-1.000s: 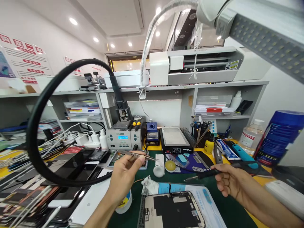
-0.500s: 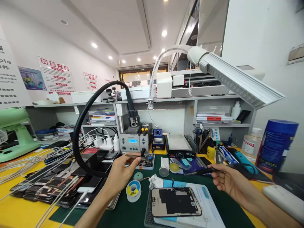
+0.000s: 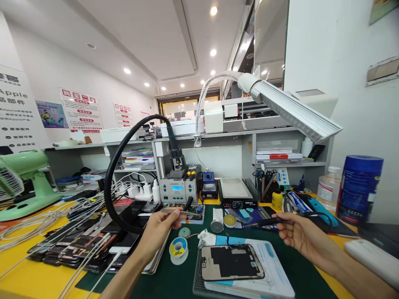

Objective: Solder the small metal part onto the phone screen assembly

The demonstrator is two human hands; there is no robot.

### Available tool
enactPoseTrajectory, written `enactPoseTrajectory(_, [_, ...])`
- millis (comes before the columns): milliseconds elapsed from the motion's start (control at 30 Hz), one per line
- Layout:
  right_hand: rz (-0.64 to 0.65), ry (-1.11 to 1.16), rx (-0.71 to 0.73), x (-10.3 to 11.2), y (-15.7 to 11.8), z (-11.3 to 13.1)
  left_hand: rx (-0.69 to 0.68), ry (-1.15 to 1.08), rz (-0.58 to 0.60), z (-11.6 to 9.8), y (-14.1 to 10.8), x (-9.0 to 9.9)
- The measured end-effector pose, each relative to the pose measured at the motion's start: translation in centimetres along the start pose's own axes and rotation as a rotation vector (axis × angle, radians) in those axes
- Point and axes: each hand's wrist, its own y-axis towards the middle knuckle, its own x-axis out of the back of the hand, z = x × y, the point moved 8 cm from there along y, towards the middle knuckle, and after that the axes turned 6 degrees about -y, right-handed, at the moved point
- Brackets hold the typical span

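Tweezers (image 3: 179, 211) were pinched in the left hand (image 3: 157, 232), a soldering iron (image 3: 268, 223) gripped in the right hand (image 3: 299, 234), both raised above the phone screen (image 3: 232, 262), which lay flat on the bench (image 3: 37, 274) mat for access.

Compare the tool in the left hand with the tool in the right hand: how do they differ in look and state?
The tweezers in the left hand are thin bare metal; the soldering iron in the right hand has a thick black handle. The soldering iron trails a black cord, while the tweezers have none. The tweezers point right and the iron's tip points left. Both are pinched at the fingertips above the green mat.
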Motion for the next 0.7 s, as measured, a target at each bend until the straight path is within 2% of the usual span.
enactPoseTrajectory(167, [0.002,0.005,-0.001,-0.1,-0.2,0.1,0.003,0.038,0.021,0.3,1.3,-0.4])
enactPoseTrajectory(300, [-0.006,-0.001,-0.008,-0.1,-0.2,0.0,0.016,0.117,0.081,0.9,2.6,-1.4])
enactPoseTrajectory(467, [-0.017,-0.009,-0.022,0.0,-0.1,-0.2,-0.021,0.283,0.156,1.5,4.2,-3.3])
enactPoseTrajectory(700, [-0.022,-0.013,-0.029,0.1,0.1,-0.4,-0.035,0.567,0.174,2.8,6.0,-5.0])
